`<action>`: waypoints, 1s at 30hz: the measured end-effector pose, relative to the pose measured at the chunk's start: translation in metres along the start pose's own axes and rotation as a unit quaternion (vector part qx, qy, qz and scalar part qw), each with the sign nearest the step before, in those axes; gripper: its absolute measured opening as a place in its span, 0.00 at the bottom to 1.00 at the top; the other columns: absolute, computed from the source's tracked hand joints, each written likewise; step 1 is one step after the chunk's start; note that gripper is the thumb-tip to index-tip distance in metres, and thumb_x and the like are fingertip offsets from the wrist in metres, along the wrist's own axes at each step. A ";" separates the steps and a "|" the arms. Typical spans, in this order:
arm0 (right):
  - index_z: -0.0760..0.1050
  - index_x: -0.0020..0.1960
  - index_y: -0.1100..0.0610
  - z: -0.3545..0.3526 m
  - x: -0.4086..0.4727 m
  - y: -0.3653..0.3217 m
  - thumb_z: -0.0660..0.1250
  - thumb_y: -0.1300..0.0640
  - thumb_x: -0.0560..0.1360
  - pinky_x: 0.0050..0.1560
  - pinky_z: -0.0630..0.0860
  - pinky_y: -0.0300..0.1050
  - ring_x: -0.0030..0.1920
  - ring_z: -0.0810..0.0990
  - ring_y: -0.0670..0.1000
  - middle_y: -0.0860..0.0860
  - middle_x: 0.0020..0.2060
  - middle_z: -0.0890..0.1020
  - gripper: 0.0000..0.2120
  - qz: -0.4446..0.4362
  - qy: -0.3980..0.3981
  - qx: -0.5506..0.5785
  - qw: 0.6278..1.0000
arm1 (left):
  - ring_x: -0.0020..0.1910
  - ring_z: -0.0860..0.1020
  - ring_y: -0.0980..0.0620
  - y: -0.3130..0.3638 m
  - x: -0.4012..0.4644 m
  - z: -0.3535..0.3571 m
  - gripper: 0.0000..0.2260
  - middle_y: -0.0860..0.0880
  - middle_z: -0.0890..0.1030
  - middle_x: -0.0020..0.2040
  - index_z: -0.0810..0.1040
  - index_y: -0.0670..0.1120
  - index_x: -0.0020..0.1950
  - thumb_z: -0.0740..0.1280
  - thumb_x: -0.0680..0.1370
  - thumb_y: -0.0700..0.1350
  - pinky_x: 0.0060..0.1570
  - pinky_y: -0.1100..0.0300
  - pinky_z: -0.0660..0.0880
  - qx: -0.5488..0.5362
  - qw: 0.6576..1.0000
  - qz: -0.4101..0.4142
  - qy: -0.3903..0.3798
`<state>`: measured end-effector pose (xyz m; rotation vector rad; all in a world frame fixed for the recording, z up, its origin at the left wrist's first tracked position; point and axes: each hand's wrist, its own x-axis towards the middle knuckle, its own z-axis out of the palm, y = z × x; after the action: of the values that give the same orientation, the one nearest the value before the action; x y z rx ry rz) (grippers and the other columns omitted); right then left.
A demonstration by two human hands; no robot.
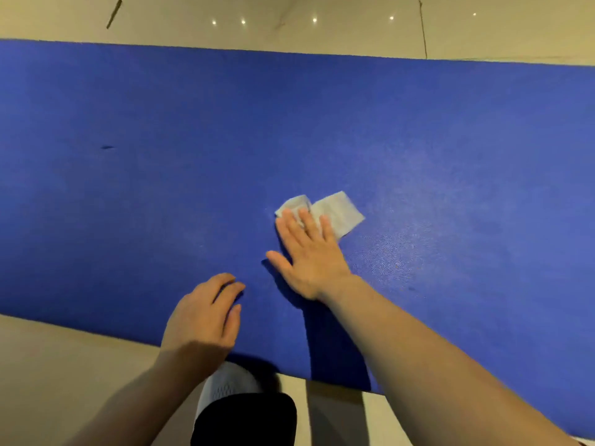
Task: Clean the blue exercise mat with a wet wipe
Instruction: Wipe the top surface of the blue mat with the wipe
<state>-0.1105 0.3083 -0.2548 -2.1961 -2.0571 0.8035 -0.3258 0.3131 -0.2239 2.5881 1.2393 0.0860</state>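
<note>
The blue exercise mat (161, 156) lies flat across the floor and fills most of the view. A pale, folded wet wipe (338, 212) rests on it near the middle. My right hand (309, 255) lies flat on the mat, its straight fingers pressing the near part of the wipe. My left hand (206, 317) rests on the mat near its front edge, fingers loosely bent, holding nothing. The mat to the right of the wipe looks lighter and shiny.
Beige floor tiles (322, 27) border the mat at the far side and at the near side. A grey shoe (228, 384) and a dark trouser leg (244, 420) sit just below the mat's front edge. A small dark mark (107, 147) shows on the mat's left.
</note>
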 end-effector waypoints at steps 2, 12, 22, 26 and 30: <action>0.40 0.80 0.50 0.014 -0.003 -0.033 0.44 0.38 0.82 0.73 0.27 0.54 0.77 0.34 0.50 0.46 0.79 0.41 0.31 -0.071 -0.037 0.009 0.997 | 0.38 0.80 0.40 0.000 0.003 -0.005 0.15 0.42 0.81 0.49 0.81 0.40 0.51 0.59 0.74 0.45 0.32 0.52 0.78 0.029 0.998 0.045 0.025; 0.45 0.80 0.49 0.001 -0.081 0.118 0.34 0.36 0.75 0.74 0.34 0.49 0.78 0.38 0.45 0.45 0.79 0.44 0.37 0.156 0.131 0.045 0.978 | 0.45 0.73 0.47 0.020 0.002 0.016 0.14 0.46 0.78 0.52 0.79 0.44 0.52 0.59 0.73 0.47 0.36 0.53 0.78 -0.002 0.992 0.128 0.014; 0.58 0.78 0.57 0.071 -0.182 0.029 0.43 0.38 0.82 0.74 0.49 0.57 0.78 0.52 0.55 0.53 0.78 0.59 0.33 0.174 0.141 0.049 0.973 | 0.54 0.72 0.48 0.091 0.002 0.034 0.17 0.44 0.79 0.55 0.78 0.45 0.56 0.58 0.73 0.48 0.45 0.50 0.78 -0.007 0.984 0.180 -0.001; 0.60 0.78 0.54 0.084 -0.218 0.035 0.45 0.40 0.83 0.75 0.50 0.52 0.78 0.54 0.51 0.50 0.78 0.59 0.29 0.125 0.118 -0.003 0.985 | 0.61 0.70 0.46 0.095 -0.007 0.045 0.24 0.43 0.77 0.62 0.74 0.49 0.64 0.59 0.72 0.58 0.50 0.43 0.78 0.023 0.981 0.189 -0.041; 0.59 0.78 0.52 0.080 -0.243 0.079 0.50 0.35 0.80 0.76 0.48 0.53 0.79 0.52 0.51 0.49 0.78 0.58 0.33 0.147 0.125 -0.011 0.981 | 0.70 0.64 0.44 0.090 -0.021 0.058 0.44 0.43 0.71 0.71 0.61 0.54 0.76 0.59 0.63 0.72 0.52 0.33 0.73 0.130 0.962 0.207 -0.120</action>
<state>-0.0668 0.0445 -0.2682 -2.5000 -1.6615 0.4878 -0.2614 0.2311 -0.2545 2.9354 0.6487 -0.3228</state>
